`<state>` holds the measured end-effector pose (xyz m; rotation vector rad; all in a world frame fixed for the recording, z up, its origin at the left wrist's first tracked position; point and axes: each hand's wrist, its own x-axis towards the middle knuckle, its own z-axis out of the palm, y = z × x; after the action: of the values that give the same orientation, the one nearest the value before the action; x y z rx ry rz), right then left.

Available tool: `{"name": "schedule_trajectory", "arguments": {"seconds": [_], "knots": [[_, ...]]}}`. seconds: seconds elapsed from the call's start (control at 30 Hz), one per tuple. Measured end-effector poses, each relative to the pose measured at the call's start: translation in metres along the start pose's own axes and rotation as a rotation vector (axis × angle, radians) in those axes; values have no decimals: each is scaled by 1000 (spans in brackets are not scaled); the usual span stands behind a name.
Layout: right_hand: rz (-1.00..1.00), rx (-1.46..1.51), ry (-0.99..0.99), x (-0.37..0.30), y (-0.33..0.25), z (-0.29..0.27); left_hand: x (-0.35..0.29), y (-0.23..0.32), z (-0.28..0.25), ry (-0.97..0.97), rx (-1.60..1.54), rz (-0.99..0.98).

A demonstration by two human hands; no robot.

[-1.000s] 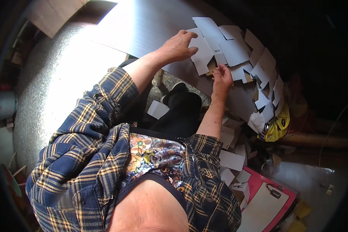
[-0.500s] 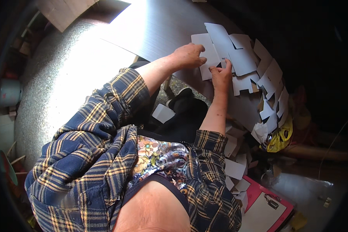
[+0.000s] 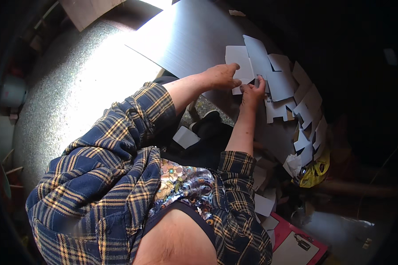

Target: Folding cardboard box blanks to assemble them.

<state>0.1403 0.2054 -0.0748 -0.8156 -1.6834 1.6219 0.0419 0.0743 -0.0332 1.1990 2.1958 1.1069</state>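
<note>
Over the near edge of the metal-topped table [image 3: 188, 48], my two hands work on a white cardboard box blank [image 3: 239, 59] with cut flaps. My left hand [image 3: 223, 76] grips its left side, thumb and fingers curled at the edge. Close beside it, my right hand [image 3: 253, 96] pinches the near part, with the index finger raised along a flap. The finger pads of both hands are partly hidden. Just beyond and to the right, more flat white blanks [image 3: 278, 84] lie overlapping in a spread pile.
A yellow plastic bag [image 3: 315, 172] sits at the pile's near right end. Loose white card pieces [image 3: 264, 204] and a pink-framed board [image 3: 292, 234] lie low on the right. One white piece [image 3: 185, 137] is by my legs. A brown panel [image 3: 86, 13] stands far left.
The whole view has shifted slightly. My hands have drawn closer together at the blank's near edge, and the left hand now covers more of its lower part.
</note>
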Motion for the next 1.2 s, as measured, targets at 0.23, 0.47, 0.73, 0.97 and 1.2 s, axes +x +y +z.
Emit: {"name": "schedule_trajectory", "arguments": {"seconds": [0.23,0.47,0.73,0.97,1.2], "knots": [[-78,327,16,-22,-36,-14,12,0,-26,698,-393,126],[-198,719,-304,-41,-69,-35,7,-3,-27,532,-535,29],[135,1183,-219,-47,-40,-47,-1,13,-33,336,-666,176],[-37,689,-109,-68,-72,-15,-8,20,-35,221,-712,215],[-157,445,-214,-57,-57,-20,-7,4,-34,-76,-1115,143]]}}
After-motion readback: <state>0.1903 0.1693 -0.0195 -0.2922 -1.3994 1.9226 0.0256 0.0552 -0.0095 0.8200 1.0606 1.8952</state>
